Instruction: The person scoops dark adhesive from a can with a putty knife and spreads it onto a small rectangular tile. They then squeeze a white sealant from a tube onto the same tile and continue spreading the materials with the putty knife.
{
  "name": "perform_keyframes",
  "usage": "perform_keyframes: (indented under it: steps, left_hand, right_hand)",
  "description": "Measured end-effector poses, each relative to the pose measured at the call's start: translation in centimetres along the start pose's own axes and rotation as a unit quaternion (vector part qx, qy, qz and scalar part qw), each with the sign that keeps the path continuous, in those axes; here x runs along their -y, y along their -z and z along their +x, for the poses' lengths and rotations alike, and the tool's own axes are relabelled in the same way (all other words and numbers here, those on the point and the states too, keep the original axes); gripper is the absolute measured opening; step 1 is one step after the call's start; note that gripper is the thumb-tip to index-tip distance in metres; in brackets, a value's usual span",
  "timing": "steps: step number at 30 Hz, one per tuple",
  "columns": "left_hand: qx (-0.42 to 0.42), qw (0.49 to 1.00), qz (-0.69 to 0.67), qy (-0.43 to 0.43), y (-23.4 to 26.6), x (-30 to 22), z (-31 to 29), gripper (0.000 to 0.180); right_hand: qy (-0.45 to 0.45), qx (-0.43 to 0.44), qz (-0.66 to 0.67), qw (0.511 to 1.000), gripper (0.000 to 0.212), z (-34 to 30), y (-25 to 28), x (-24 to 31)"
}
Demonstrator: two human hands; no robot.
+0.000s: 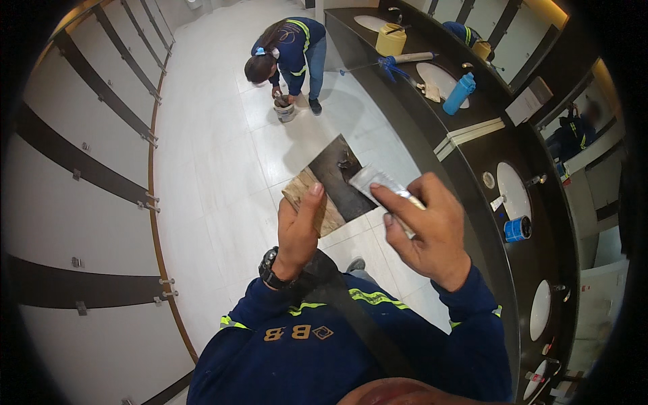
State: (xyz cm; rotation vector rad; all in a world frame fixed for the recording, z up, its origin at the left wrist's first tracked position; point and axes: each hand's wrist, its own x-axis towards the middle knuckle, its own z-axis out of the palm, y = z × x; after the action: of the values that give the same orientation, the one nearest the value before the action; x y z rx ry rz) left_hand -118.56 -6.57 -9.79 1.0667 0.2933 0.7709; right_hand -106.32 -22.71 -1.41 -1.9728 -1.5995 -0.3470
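Note:
My left hand (298,233) is closed on the tan, wood-patterned end of a flat square board (341,177), thumb on top. The board's far half is dark, with a small smear of dark paste near its far corner. In my right hand (430,226) is a flat silvery-white scraper (382,187), held between thumb and fingers. Its wide end is at the board's right edge; I cannot tell whether they touch. Most of the scraper's grip is hidden by my fingers.
Ahead, a co-worker (294,44) bends over a small bucket (284,109) on white tiles. Along the right runs a dark sink counter (472,145) holding a blue caulking gun (393,66), a yellow container (391,40), a blue bottle (459,93) and a blue can (518,229). Stall doors (88,223) line the left.

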Motion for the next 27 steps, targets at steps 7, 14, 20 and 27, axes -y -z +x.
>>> perform_keyframes:
  steps: [7, 14, 20, 27]
  left_hand:
    - [0.051, 0.996, 0.069, -0.017, 1.0, -1.5, -1.1, 0.033]
    - [0.058, 0.997, 0.021, -0.037, 1.6, -1.7, -2.4, 0.027]
    - [0.114, 0.932, -0.311, 0.149, -0.7, -1.0, -1.7, 0.042]
    - [0.138, 0.933, -0.280, 0.182, 0.3, -0.6, -1.4, 0.041]
  right_hand:
    - [0.003, -0.035, -0.009, 0.999, 0.040, 1.2, 0.9, 2.6]
    - [-0.023, -0.040, 0.062, 0.997, 0.038, 1.3, 2.3, 4.2]
    - [-0.076, -0.075, 0.395, 0.912, 0.040, -1.2, -4.1, -0.3]
    - [-0.079, 0.023, 0.296, 0.952, 0.040, -2.0, -4.3, -3.2]
